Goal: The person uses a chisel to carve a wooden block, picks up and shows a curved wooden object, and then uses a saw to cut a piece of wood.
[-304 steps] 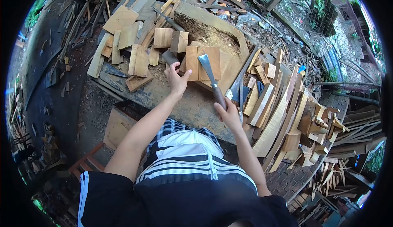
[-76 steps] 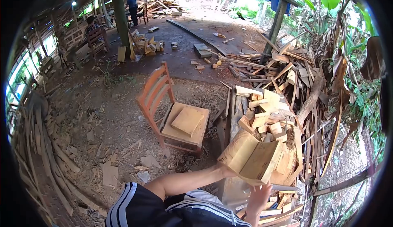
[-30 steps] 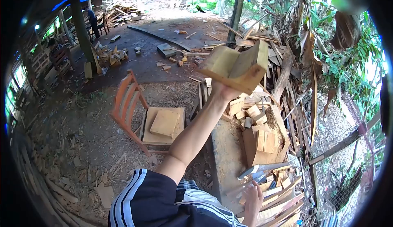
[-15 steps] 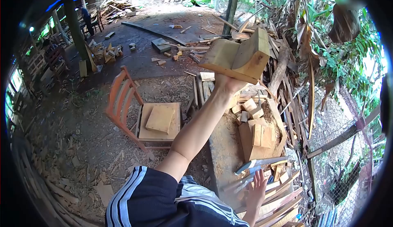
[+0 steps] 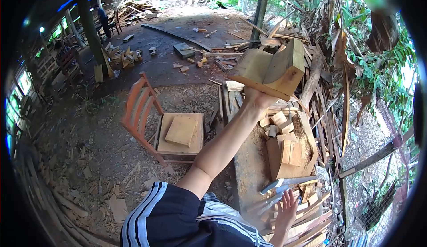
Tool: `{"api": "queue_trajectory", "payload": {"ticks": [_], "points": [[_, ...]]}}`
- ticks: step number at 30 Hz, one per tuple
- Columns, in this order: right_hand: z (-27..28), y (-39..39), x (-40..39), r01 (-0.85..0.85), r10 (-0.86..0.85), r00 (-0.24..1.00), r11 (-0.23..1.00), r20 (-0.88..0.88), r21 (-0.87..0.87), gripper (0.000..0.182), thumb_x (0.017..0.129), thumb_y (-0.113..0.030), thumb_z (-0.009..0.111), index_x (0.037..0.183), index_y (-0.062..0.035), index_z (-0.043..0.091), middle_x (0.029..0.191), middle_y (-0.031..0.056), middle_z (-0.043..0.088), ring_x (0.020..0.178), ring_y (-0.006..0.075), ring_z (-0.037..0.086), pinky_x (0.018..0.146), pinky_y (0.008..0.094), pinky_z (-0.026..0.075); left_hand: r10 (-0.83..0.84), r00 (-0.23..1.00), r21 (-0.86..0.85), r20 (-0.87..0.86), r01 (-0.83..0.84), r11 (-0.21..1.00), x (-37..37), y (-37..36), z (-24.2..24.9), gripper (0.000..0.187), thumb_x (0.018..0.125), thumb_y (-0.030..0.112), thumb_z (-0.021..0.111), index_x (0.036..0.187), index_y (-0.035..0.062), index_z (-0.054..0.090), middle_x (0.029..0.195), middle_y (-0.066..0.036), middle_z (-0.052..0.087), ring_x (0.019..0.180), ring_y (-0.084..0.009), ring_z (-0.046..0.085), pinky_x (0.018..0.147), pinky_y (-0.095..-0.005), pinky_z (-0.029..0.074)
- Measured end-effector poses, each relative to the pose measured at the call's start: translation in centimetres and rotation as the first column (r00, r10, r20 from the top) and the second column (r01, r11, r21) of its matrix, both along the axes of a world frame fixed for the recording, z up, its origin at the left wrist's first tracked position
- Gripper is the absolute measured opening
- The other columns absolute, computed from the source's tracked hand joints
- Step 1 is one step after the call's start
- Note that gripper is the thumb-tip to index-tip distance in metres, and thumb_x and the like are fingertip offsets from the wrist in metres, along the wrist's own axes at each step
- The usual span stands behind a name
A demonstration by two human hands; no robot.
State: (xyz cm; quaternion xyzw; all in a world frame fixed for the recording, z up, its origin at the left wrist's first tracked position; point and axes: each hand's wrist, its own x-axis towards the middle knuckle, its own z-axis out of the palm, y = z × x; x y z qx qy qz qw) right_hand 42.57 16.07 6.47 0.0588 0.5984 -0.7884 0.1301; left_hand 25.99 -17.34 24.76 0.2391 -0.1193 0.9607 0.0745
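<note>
My left hand [image 5: 259, 98] is raised at the end of an outstretched arm and holds up a carved wooden block [image 5: 271, 69]. The block has a smooth, hollowed curve and a tall straight end. Its underside hides most of my left fingers. Lower down, my right hand [image 5: 287, 208] is open with fingers apart, holding nothing. It hovers over wood strips near a handsaw [image 5: 289, 183] that lies on the workbench [image 5: 249, 167].
Several wood offcuts [image 5: 291, 152] sit on the bench. A wooden chair [image 5: 141, 113] with a square board [image 5: 181, 130] on its seat stands to the left. Behind are a post [image 5: 261, 9], scattered scraps and a distant person [image 5: 103, 22]. Wire fence [image 5: 378, 207] runs along the right.
The whole scene has shifted slightly right and down as my head turned a little. My left hand still holds the block up, and my right hand stays open beside the saw.
</note>
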Motion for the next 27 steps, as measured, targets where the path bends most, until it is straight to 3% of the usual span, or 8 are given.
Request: {"api": "queue_trajectory", "payload": {"ticks": [4, 6, 12, 18, 27], "points": [[-0.1, 0.1, -0.2, -0.009, 0.009, 1.000, 1.000, -0.004, -0.022, 0.066, 0.096, -0.055, 0.035, 0.140, -0.0064, 0.040, 0.139, 0.0127, 0.045, 0.131, 0.0241, 0.038, 0.109, 0.0414, 0.025, 0.095, 0.995, -0.039, 0.016, -0.094, 0.995, -0.3, -0.1, -1.0, 0.049, 0.091, 0.044, 0.050, 0.120, 0.0047, 0.054, 0.120, -0.016, 0.059, 0.110, -0.0293, 0.057, 0.095, -0.0485, 0.046], [-0.2, 0.1, -0.2, -0.035, 0.035, 0.999, 0.998, -0.004, -0.045, 0.067, 0.096, -0.055, 0.035, 0.139, -0.0049, 0.040, 0.138, 0.0130, 0.046, 0.130, 0.0245, 0.039, 0.109, 0.0415, 0.027, 0.097, 0.986, -0.038, 0.136, -0.093, 0.995, -0.3, -0.3, -1.1, 0.048, 0.091, 0.044, 0.049, 0.120, 0.0050, 0.054, 0.120, -0.016, 0.059, 0.110, -0.0292, 0.057, 0.095, -0.0483, 0.046], [0.0, 0.0, 0.1, -0.059, 0.059, 0.998, 0.997, -0.004, -0.049, 0.068, 0.096, -0.056, 0.036, 0.138, -0.0030, 0.041, 0.136, 0.0151, 0.048, 0.128, 0.0263, 0.041, 0.107, 0.0417, 0.030, 0.066, 0.996, -0.018, 0.057, -0.066, 0.998, 0.7, -0.3, -1.3, 0.049, 0.091, 0.045, 0.048, 0.120, 0.0055, 0.055, 0.120, -0.016, 0.059, 0.110, -0.0286, 0.057, 0.095, -0.0484, 0.046], [0.1, -0.2, 0.4, -0.050, 0.051, 0.999, 0.998, 0.012, -0.044, 0.067, 0.096, -0.055, 0.036, 0.137, -0.0019, 0.042, 0.134, 0.0157, 0.049, 0.125, 0.0269, 0.045, 0.104, 0.0415, 0.034, 0.105, 0.983, -0.027, 0.152, -0.102, 0.994, 1.0, -0.7, -1.8, 0.049, 0.092, 0.046, 0.047, 0.119, 0.0058, 0.055, 0.120, -0.016, 0.059, 0.109, -0.0285, 0.058, 0.094, -0.0487, 0.046], [-0.2, -0.3, 0.8, -0.061, 0.061, 0.998, 0.997, 0.012, -0.039, 0.068, 0.096, -0.055, 0.036, 0.136, -0.0011, 0.042, 0.132, 0.0166, 0.050, 0.123, 0.0277, 0.048, 0.103, 0.0411, 0.036, 0.170, 0.979, -0.071, 0.115, -0.163, 0.984, 1.3, -1.1, -2.7, 0.053, 0.091, 0.049, 0.046, 0.121, 0.0056, 0.054, 0.119, -0.016, 0.059, 0.110, -0.0288, 0.057, 0.094, -0.0499, 0.046]]}}
